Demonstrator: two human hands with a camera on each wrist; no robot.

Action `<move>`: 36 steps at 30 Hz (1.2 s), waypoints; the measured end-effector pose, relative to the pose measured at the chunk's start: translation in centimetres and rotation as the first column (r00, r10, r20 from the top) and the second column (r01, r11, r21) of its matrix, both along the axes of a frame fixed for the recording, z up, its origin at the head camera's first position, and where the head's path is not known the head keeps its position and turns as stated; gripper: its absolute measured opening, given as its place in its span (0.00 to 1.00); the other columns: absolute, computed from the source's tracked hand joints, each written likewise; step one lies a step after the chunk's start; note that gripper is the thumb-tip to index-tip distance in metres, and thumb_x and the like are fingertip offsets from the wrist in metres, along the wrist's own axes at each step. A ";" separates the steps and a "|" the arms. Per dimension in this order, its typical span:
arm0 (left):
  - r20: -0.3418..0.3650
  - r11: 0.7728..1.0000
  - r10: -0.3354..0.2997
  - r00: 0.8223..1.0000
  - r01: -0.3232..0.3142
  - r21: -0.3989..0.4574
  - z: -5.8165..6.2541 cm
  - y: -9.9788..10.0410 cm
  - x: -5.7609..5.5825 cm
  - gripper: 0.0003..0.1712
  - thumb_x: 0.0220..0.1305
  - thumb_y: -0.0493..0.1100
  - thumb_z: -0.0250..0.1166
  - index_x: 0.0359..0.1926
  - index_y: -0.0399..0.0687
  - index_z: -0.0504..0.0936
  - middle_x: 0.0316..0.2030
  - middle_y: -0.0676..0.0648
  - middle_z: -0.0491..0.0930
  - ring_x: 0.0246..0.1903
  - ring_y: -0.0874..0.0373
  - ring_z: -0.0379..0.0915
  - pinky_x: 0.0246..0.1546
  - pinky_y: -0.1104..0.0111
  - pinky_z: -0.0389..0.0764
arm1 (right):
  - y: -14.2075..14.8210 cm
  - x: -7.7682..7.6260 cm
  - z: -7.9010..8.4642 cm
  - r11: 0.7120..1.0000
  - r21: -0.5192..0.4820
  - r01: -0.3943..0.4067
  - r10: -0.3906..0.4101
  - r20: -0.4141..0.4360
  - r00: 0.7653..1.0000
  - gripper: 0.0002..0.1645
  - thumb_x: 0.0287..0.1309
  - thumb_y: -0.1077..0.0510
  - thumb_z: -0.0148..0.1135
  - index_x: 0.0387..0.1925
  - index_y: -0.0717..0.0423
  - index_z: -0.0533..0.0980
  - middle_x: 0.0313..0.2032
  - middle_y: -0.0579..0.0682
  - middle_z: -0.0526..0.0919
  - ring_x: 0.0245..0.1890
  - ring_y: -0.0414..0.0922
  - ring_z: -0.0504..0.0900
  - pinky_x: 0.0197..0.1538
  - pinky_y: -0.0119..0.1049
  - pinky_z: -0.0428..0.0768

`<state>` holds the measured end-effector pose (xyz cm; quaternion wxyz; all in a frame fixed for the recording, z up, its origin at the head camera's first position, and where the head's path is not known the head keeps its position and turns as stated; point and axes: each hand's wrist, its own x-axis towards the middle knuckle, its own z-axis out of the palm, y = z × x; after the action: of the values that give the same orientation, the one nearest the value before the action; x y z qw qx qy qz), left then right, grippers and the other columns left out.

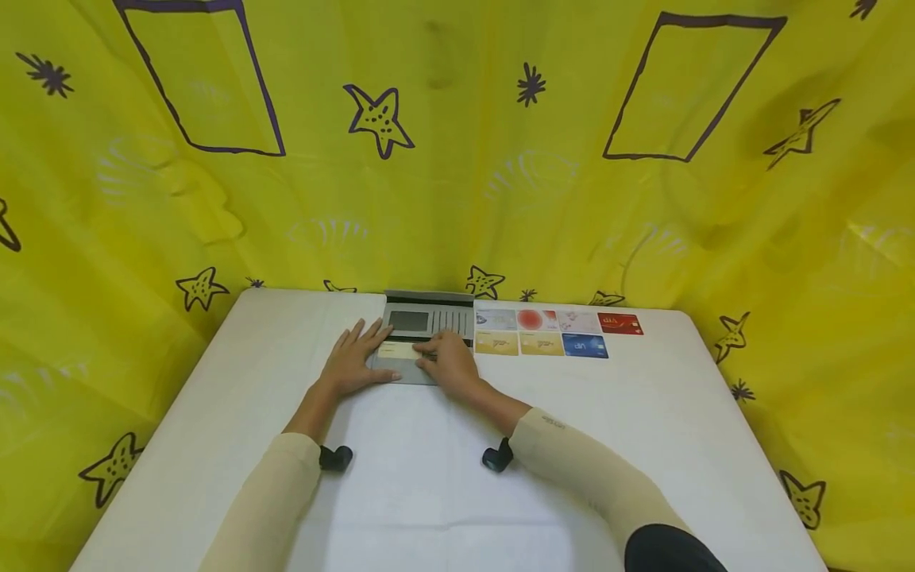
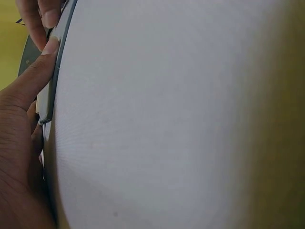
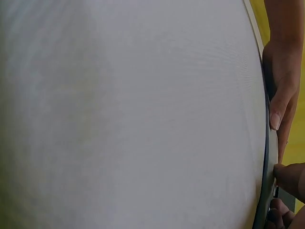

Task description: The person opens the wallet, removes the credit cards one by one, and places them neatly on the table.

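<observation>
An open grey wallet (image 1: 418,371) with a dark window and several card slots lies at the table's far edge. My left hand (image 1: 357,359) rests on its left side with fingers spread and the thumb along the near edge, as the left wrist view also shows in the thumb (image 2: 35,76). A pale yellow card (image 1: 396,349) lies across the wallet's near half. With bent fingers, my right hand (image 1: 452,365) pinches at the card's right end. The fingers hide that end. In the right wrist view only my right fingertips (image 3: 288,179) show at the wallet edge.
Right of the wallet, several cards lie in two rows, among them a red card (image 1: 620,323), a blue card (image 1: 584,345) and a gold card (image 1: 541,343). They rest on a white-covered table (image 1: 429,492). Behind hangs a yellow curtain (image 1: 457,191) with drawn stars.
</observation>
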<state>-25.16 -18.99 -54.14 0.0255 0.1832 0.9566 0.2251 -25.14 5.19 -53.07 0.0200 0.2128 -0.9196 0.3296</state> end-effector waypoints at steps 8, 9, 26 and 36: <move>-0.010 1.000 0.007 1.000 -0.007 -0.011 -0.1 -0.2 0.1 0.58 0.59 0.68 0.71 0.82 0.48 0.60 0.82 0.39 0.52 0.81 0.34 0.35 0.79 0.42 0.36 | -0.4 0.1 0.0 1.000 0.012 0.020 -0.019 -0.014 1.000 0.16 0.66 0.54 0.74 0.54 0.49 0.88 0.43 0.48 0.80 0.42 0.43 0.78 0.41 0.34 0.79; -0.008 1.000 0.007 1.000 -0.007 -0.013 -0.2 -0.2 0.1 0.58 0.59 0.68 0.71 0.82 0.48 0.60 0.82 0.39 0.52 0.81 0.34 0.35 0.79 0.41 0.36 | -0.5 0.1 0.0 1.000 -0.006 0.025 -0.025 -0.006 1.000 0.15 0.66 0.54 0.74 0.53 0.49 0.89 0.44 0.48 0.81 0.42 0.43 0.79 0.42 0.34 0.80; 0.001 1.000 0.008 1.000 -0.008 0.005 -0.3 -0.1 0.2 0.59 0.58 0.70 0.71 0.82 0.49 0.60 0.82 0.41 0.51 0.81 0.35 0.35 0.79 0.41 0.36 | -1.3 -0.5 0.2 0.992 -0.113 0.060 -0.056 0.044 0.997 0.02 0.59 0.57 0.79 0.31 0.49 0.92 0.33 0.40 0.84 0.38 0.39 0.78 0.43 0.35 0.78; 0.006 1.000 0.014 1.000 -0.015 0.012 -0.1 0.1 0.2 0.59 0.58 0.68 0.73 0.82 0.49 0.60 0.82 0.40 0.52 0.81 0.35 0.35 0.79 0.41 0.36 | -1.4 -0.4 1.4 0.998 -0.046 0.041 -0.036 0.099 0.994 0.10 0.61 0.57 0.78 0.45 0.52 0.90 0.40 0.47 0.86 0.41 0.43 0.82 0.44 0.37 0.81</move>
<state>-24.94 -18.89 -54.24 0.0256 0.1757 0.9565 0.2316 -25.54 3.76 -51.66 -0.0139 0.1779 -0.9153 0.3612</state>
